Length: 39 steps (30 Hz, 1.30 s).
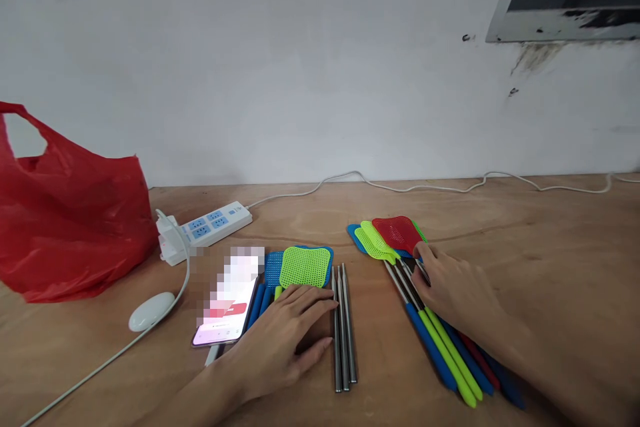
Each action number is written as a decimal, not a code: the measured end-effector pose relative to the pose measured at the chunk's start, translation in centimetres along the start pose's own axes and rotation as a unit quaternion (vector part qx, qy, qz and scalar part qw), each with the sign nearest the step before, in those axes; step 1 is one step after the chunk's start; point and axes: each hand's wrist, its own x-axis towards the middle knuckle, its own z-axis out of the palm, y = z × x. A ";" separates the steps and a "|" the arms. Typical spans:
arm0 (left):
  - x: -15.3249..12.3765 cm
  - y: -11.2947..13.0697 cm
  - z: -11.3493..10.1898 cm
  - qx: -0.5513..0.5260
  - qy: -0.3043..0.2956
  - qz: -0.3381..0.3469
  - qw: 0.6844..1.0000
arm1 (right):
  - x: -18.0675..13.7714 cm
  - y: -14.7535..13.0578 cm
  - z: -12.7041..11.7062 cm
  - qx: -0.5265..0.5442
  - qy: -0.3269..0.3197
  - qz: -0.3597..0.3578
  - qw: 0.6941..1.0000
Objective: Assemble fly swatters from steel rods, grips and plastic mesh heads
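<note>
My left hand (285,340) lies flat, fingers stretched out, on the wooden table (550,240) just below a green swatter head (305,265) stacked on blue ones, its fingertips beside three loose metal rods (345,327). My right hand (453,290) rests on a pile of assembled fly swatters (445,340) with blue, green and red handles. Its fingers curl around the metal shafts near the red swatter head (397,233) on top of the pile.
A phone (227,310) with a lit screen lies left of my left hand. A white power strip (205,227), a white oval charger (150,310) and cables sit further left. A red plastic bag (65,220) stands at the far left against the wall.
</note>
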 end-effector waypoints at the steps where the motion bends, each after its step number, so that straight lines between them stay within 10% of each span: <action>1: 0.0 0.0 0.0 0.000 -0.001 -0.001 1.000 | 0.1 0.1 0.1 -0.006 -0.013 0.001 1.000; 17: 0.0 0.1 0.1 -0.002 0.004 0.005 1.000 | 0.2 0.7 1.0 0.202 -0.004 0.013 0.979; 23: 0.1 -0.1 0.3 0.011 0.025 0.017 0.999 | 0.5 -0.7 -0.3 0.582 -0.032 0.089 0.807; 30: 0.2 0.3 0.0 0.020 0.026 0.009 0.999 | 0.5 -2.0 -0.6 0.757 -0.148 0.208 0.602; 39: 0.1 0.7 -0.4 -0.011 0.050 0.007 0.999 | 0.2 -1.8 -1.8 0.841 -0.189 0.218 0.457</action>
